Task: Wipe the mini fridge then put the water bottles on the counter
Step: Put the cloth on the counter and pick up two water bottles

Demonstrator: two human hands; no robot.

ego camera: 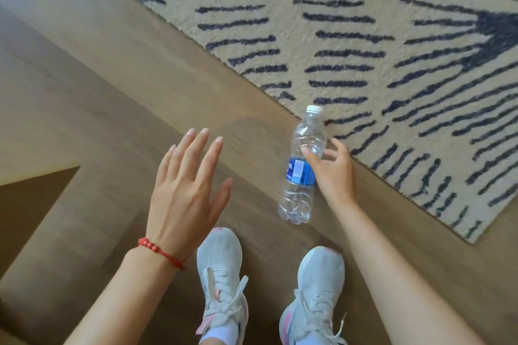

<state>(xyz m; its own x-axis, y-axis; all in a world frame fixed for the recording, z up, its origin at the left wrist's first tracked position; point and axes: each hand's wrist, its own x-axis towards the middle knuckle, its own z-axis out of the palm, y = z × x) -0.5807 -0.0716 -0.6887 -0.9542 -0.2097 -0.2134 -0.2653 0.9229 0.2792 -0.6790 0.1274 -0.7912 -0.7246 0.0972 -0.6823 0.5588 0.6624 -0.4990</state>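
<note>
Where floor meets rug, clear blue-labelled water bottle point(302, 165).

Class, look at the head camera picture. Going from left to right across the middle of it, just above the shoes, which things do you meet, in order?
Left hand, open above the wood floor → water bottle lying on the floor → right hand at the bottle's label → patterned rug.

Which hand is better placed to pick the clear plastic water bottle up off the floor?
Right. The right hand is already at the clear plastic water bottle with the blue label, its fingers curling around it. The left hand hangs open over the bare wooden floor, apart from the bottle.
</note>
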